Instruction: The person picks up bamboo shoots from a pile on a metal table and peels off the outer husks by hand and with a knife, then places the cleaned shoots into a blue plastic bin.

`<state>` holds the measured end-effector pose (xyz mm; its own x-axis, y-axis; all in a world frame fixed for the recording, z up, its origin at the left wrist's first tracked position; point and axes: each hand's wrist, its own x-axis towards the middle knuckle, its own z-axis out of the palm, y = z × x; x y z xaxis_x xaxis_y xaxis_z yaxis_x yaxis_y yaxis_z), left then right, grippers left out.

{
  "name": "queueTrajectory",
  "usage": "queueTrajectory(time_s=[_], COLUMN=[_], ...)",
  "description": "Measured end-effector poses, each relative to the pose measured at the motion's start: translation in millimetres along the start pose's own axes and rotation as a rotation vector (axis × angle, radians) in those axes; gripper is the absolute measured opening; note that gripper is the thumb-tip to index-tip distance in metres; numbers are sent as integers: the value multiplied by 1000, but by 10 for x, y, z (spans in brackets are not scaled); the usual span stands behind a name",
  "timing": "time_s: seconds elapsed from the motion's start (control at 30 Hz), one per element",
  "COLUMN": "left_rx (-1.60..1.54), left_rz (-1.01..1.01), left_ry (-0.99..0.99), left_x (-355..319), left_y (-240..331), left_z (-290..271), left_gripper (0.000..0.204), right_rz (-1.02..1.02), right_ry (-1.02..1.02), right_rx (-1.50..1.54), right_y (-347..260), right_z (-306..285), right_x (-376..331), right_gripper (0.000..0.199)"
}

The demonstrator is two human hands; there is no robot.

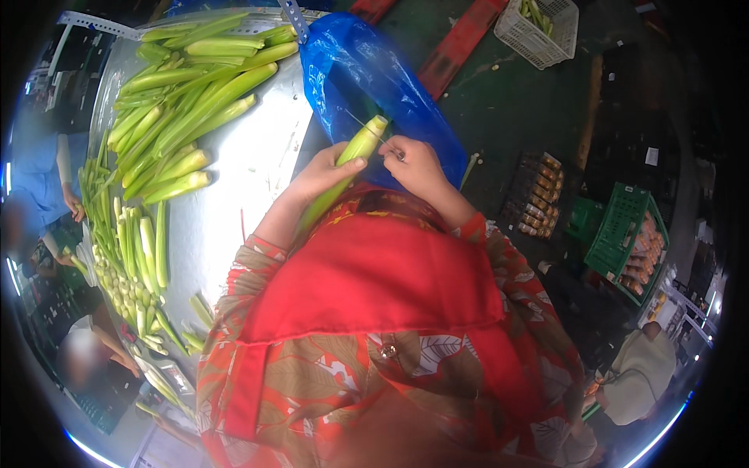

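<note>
A small white slip (652, 156) is showing at the right, too small for reading. The left hand (331, 165) is grasping a green stalk (363, 143) in front of the red apron (374, 273), its fingers wrapping round it. The right hand's (415, 165) fingers are gripping a thin tool (378, 136), which is crossing the stalk near its pale end. A blue plastic bag (335, 58) is hanging beside the table (261, 136), where more stalks (211, 93) are lying heaped. A pale crate (538, 39) and a green crate (616, 226) are standing farther right.

A head-worn fisheye looks down from close above the red apron (374, 273)
</note>
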<state>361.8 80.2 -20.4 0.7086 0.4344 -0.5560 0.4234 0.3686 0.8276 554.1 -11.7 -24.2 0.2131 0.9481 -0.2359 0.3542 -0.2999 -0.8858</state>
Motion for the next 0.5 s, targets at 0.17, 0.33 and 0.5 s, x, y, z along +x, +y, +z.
queueTrajectory(time_s=[0.17, 0.33, 0.5], left_rx=[59, 138, 164], left_rz=[28, 59, 40], left_ry=[53, 64, 72], left_x=[21, 42, 65], left_y=[24, 30, 36], left_z=[76, 115, 144], left_gripper=[59, 58, 57], right_rz=[-28, -14, -6], right_ry=[15, 16, 9], right_rx=[-34, -20, -25], right_y=[-10, -11, 13], right_z=[-9, -12, -18], right_x=[13, -1, -6], right_gripper=[18, 17, 17])
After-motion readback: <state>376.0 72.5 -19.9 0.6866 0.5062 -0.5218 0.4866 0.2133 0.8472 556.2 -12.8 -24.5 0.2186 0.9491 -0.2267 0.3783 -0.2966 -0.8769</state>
